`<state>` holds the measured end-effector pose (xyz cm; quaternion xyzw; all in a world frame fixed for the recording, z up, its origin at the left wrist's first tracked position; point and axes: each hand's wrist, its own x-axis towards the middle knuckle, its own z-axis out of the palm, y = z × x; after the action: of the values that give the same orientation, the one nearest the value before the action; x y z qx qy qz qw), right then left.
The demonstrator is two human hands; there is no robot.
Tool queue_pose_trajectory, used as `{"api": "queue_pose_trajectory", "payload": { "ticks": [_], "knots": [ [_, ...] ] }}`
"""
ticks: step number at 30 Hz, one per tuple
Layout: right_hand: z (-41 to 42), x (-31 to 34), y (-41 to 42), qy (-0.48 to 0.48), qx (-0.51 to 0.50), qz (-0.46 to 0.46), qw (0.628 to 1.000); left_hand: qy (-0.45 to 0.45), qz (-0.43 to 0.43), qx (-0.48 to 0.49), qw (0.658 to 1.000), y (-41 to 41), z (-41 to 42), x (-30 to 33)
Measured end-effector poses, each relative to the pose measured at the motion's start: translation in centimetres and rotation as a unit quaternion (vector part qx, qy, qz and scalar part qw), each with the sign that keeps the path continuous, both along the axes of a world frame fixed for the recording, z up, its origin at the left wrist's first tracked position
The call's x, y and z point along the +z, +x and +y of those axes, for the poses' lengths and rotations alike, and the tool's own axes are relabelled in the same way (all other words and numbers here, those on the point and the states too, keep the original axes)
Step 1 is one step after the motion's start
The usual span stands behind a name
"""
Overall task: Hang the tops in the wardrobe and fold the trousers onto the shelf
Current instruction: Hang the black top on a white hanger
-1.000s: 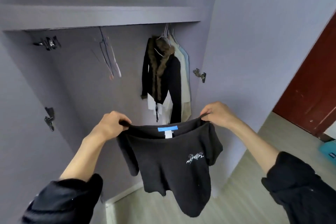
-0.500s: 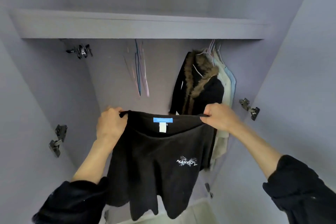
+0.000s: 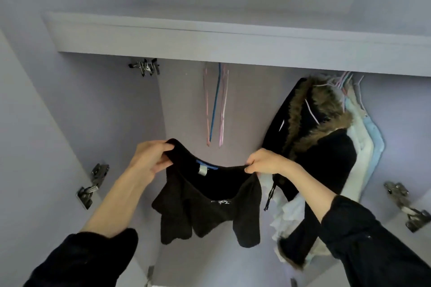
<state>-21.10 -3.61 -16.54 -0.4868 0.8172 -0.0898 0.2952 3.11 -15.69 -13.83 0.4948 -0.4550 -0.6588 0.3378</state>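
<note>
A black short-sleeved top (image 3: 210, 207) with a blue neck label and a small white chest print hangs in front of the open wardrobe. My left hand (image 3: 149, 158) grips its left shoulder and my right hand (image 3: 265, 162) pinches its right shoulder, so the neckline sags between them. Several empty wire hangers (image 3: 217, 105), pink and blue, hang behind the top under the shelf (image 3: 233, 39). The rail itself is hidden by the shelf edge.
A black coat with a brown fur collar (image 3: 317, 128) and pale garments (image 3: 368, 147) hang at the right. Metal door hinges sit on the left wall (image 3: 93, 184) and right wall (image 3: 405, 205). Lilac wardrobe walls close in on both sides.
The view has tilted up and moved closer into the wardrobe. My hands have come nearer together, so the top sags and bunches instead of hanging flat.
</note>
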Motion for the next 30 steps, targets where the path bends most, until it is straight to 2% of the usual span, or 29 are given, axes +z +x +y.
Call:
{"api": "queue_pose_trajectory", "payload": {
  "ticks": [2,3,6,8,11,15,19,23,26,30],
  "knots": [
    [-2.4,0.5,-0.1,-0.061,-0.043,-0.111,0.991,-0.024,-0.014,-0.006,1.0,-0.7,0.0,0.5],
    [-3.6,0.8,0.1,-0.12,-0.091,-0.168,0.974,-0.043,-0.025,-0.009,0.999,-1.1,0.0,0.6],
    [-7.5,2.0,0.5,-0.246,-0.224,-0.323,0.886,-0.089,-0.062,-0.018,0.994,-1.8,0.0,1.0],
    [-9.5,2.5,0.5,-0.258,-0.258,-0.356,0.86,-0.102,-0.075,-0.021,0.992,-1.9,-0.1,1.1],
    [-11.7,2.7,0.1,-0.257,-0.272,-0.328,0.868,-0.107,-0.081,-0.007,0.991,-1.6,-0.5,1.3],
    [-13.7,3.6,-0.3,-0.3,-0.276,-0.266,0.874,-0.109,-0.089,0.02,0.99,-1.0,-0.8,1.2],
    [-14.4,3.8,-0.6,-0.306,-0.296,-0.296,0.855,-0.1,-0.103,0.019,0.989,-0.5,-0.8,0.9],
    [-14.3,3.8,-1.1,-0.338,-0.351,-0.344,0.803,-0.098,-0.108,0.004,0.989,-0.7,-0.4,0.6],
    [-13.7,3.9,-2.0,-0.388,-0.369,-0.247,0.808,-0.098,-0.112,-0.003,0.989,-0.8,-0.1,0.4],
    [-11.8,3.9,-3.1,-0.454,-0.363,-0.21,0.787,-0.1,-0.105,-0.001,0.989,-0.9,0.0,0.1]
  ]
}}
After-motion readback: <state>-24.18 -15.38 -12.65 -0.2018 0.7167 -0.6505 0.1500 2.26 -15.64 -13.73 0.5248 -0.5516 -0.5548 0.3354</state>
